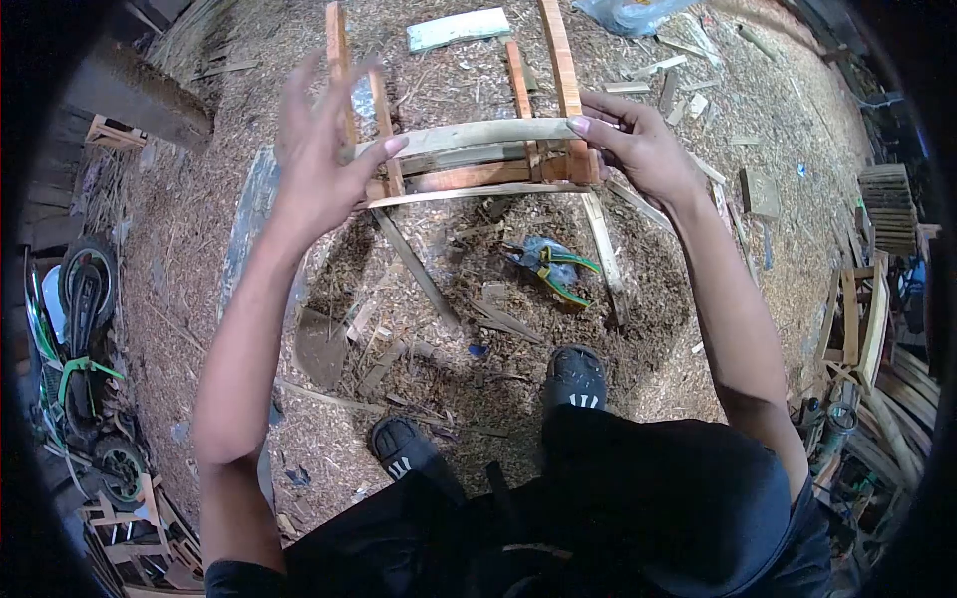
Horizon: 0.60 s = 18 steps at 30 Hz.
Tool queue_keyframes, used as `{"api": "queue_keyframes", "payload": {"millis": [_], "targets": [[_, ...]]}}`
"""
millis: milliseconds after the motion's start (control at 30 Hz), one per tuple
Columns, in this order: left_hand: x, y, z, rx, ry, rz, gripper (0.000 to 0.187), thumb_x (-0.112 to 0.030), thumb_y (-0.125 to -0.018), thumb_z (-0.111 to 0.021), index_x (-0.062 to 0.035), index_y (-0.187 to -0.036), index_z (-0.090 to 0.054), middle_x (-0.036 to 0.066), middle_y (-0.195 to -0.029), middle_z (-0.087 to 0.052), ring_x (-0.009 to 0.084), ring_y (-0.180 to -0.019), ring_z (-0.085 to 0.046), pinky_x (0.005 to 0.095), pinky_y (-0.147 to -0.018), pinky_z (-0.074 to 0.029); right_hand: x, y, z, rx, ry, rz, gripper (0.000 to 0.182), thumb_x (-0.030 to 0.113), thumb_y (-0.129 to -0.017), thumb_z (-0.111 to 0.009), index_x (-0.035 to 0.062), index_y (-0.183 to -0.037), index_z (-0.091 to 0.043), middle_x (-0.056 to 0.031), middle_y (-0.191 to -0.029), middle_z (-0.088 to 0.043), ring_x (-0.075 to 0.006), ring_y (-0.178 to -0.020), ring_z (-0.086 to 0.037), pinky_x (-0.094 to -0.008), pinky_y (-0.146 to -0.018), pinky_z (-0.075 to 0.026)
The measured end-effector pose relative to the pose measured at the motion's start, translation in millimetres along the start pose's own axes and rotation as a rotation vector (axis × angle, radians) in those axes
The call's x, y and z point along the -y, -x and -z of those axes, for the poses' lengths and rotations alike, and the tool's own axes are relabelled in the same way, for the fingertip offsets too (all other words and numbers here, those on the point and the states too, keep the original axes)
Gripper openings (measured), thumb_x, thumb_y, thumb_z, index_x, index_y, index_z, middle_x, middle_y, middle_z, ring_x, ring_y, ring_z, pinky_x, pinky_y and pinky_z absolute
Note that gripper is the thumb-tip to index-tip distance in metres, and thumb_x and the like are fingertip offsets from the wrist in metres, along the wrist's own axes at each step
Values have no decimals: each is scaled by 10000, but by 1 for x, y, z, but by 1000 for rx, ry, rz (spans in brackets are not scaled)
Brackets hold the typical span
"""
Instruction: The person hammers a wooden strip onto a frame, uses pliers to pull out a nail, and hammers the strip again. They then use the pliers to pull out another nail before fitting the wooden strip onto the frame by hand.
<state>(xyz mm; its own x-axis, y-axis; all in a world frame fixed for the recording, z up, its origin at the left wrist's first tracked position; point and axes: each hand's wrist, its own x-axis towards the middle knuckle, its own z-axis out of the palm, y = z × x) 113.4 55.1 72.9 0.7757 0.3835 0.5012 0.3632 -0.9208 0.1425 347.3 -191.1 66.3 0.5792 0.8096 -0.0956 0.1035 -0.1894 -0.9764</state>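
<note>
A small wooden frame [563,60] with reddish legs stands at the top centre, its legs pointing away from me. Across its near side lies a pale wooden slat [478,137]. My right hand [638,145] pinches the slat's right end against the frame's corner, thumb on top. At the left end, my left hand [319,159] has its fingers spread and slightly blurred, with the thumb touching the slat. Below the slat, a reddish crosspiece [469,177] and a thin pale strip [478,193] run between the legs.
Pliers with green and yellow handles [563,271] lie on the chip-covered ground below the frame. A pale board [457,30] is beyond it. A small bicycle [85,349] stands far left; a wood block [760,193] and stacked wood [887,209] are right.
</note>
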Motion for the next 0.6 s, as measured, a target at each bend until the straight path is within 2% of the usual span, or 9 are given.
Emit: {"api": "queue_keyframes", "payload": {"millis": [33,67,133,167,267,300,333,467,600], "targets": [[2,-2,2,132,126,131,1021,-424,-809,-825,-231,-1615,-228,322,-1589,-261,441,-1353,-502,542,-1153,-413,2,2,-2,-22,21,0,544,218,-944,-745,-96,-1358,-584,-45,-866,-709,-75,-651,-596,-238,-563,-492],[1,-3,3,138,130,129,1021,-424,-809,-825,-231,-1615,-228,322,-1589,-261,441,-1353,-502,542,-1153,-413,1,1,-1,-26,20,-7,544,218,-944,-745,-96,-1358,-584,-45,-866,-709,-75,-651,-596,-238,-563,-492],[-5,-3,7,377,668,560,1167,-428,-801,-844,-131,-1631,-77,340,-1591,-241,443,-1365,-488,562,-1155,-403,-4,-1,1,-15,56,16,568,236,-938,-755,-95,-1365,-579,-47,-876,-712,-78,-656,-604,-235,-564,-492],[7,2,-3,412,788,590,1198,-397,-836,-832,-17,-1610,0,366,-1481,-402,411,-1256,-602,531,-1081,-491,-3,-1,3,-7,97,-2,585,257,-931,-765,-81,-1372,-582,-53,-899,-716,-75,-695,-618,-246,-576,-501],[3,11,-1,502,1150,722,1118,-355,-873,-808,12,-1598,-39,339,-1364,-537,345,-1103,-705,444,-978,-575,-16,-2,2,-66,135,100,593,280,-926,-772,-60,-1376,-590,-83,-982,-735,-95,-813,-661,-270,-675,-545],[-5,13,2,436,1141,708,1011,-323,-889,-803,54,-1561,-149,279,-1235,-629,261,-942,-749,348,-841,-615,-17,-2,2,-69,132,96,593,280,-926,-772,-60,-1376,-590,-83,-982,-735,-95,-813,-661,-270,-675,-545],[-5,13,2,442,1139,710,1011,-323,-889,-803,54,-1561,-149,279,-1235,-629,261,-942,-749,348,-841,-615,-17,-1,2,-57,105,90,593,287,-925,-772,-51,-1377,-593,-98,-1026,-737,-110,-874,-670,-283,-738,-554],[0,16,-4,414,1042,677,886,-333,-876,-822,49,-1492,-312,178,-1050,-671,192,-796,-697,304,-697,-579,-9,3,2,-11,61,-20,592,302,-927,-769,-42,-1377,-598,-133,-1124,-738,-147,-993,-682,-299,-881,-551],[-2,15,-2,426,968,729,714,-306,-913,-792,-15,-1435,-399,68,-881,-667,91,-616,-613,215,-511,-475,-15,0,0,-40,68,46,580,303,-932,-764,-40,-1371,-604,-106,-1073,-741,-124,-928,-674,-274,-792,-554]]}}
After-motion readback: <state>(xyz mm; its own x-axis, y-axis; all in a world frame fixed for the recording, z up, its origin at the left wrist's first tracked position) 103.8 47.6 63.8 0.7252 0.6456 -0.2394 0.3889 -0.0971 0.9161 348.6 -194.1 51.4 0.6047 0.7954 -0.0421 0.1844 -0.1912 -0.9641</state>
